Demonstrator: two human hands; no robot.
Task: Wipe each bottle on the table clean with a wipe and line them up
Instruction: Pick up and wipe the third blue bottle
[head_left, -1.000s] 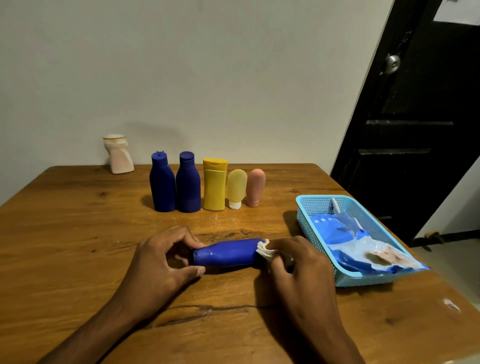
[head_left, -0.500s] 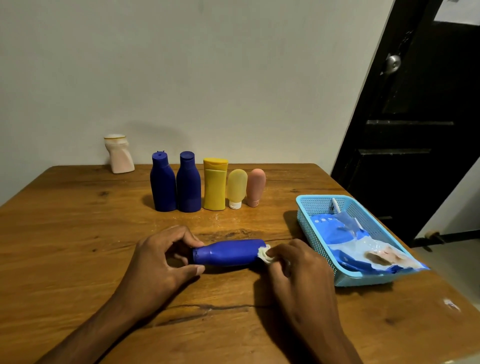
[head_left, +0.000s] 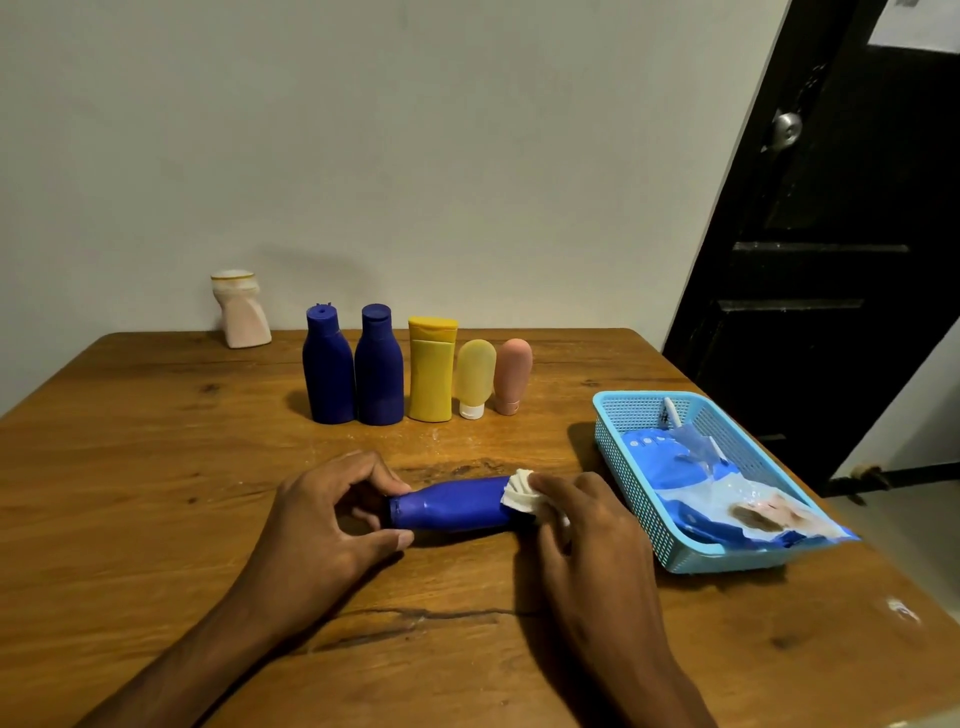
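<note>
A blue bottle (head_left: 451, 505) lies on its side on the wooden table (head_left: 156, 467), cap end to the left. My left hand (head_left: 332, 514) holds the cap end between thumb and fingers. My right hand (head_left: 582, 525) pinches a white wipe (head_left: 522, 492) against the bottle's base end. Behind them stands a row: two dark blue bottles (head_left: 328, 365) (head_left: 379, 365), a yellow bottle (head_left: 431, 370), a pale yellow tube (head_left: 474, 378) and a pink tube (head_left: 512, 376). A cream bottle (head_left: 240, 309) stands apart at the back left.
A light blue plastic basket (head_left: 613, 415) at the right holds a blue and white wipes pack (head_left: 717, 488) that sticks out over its near corner. A dark door (head_left: 831, 234) stands beyond the table's right edge. The wall runs close behind the table.
The wipe in my right hand has shifted slightly up over the bottle's base end. My left hand and the bottle have hardly moved.
</note>
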